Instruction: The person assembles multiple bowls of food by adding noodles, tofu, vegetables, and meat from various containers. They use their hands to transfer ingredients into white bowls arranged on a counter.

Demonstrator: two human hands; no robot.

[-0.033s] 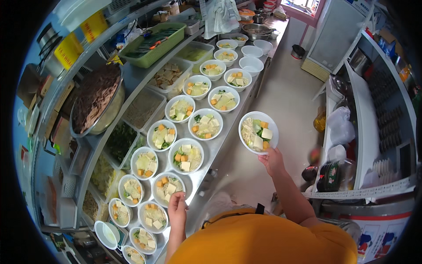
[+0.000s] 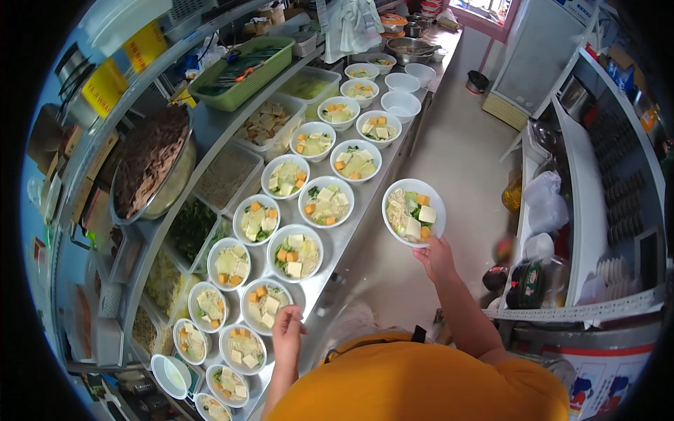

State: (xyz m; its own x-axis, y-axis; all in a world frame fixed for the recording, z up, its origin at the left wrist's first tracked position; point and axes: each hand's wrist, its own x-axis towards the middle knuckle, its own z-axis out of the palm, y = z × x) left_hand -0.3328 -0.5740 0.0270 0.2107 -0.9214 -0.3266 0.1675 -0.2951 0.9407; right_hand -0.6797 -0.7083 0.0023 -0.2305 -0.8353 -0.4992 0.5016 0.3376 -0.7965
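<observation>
Right hand [image 2: 437, 259]: pinching the low edge of a white bowl [image 2: 438, 226] between thumb and fingers.
Left hand [image 2: 286, 332]: with fingers bent loosely, close together, right by a filled bowl [image 2: 243, 303]; cannot tell if touching.
White bowl: up over the floor [image 2: 456, 140], well away from the metal counter [image 2: 344, 235].
Food inside: white chunks [image 2: 425, 213], orange cubes [image 2: 423, 199], pale strands [image 2: 397, 208].
On the counter: more filled bowls [image 2: 317, 265], in rows.
</observation>
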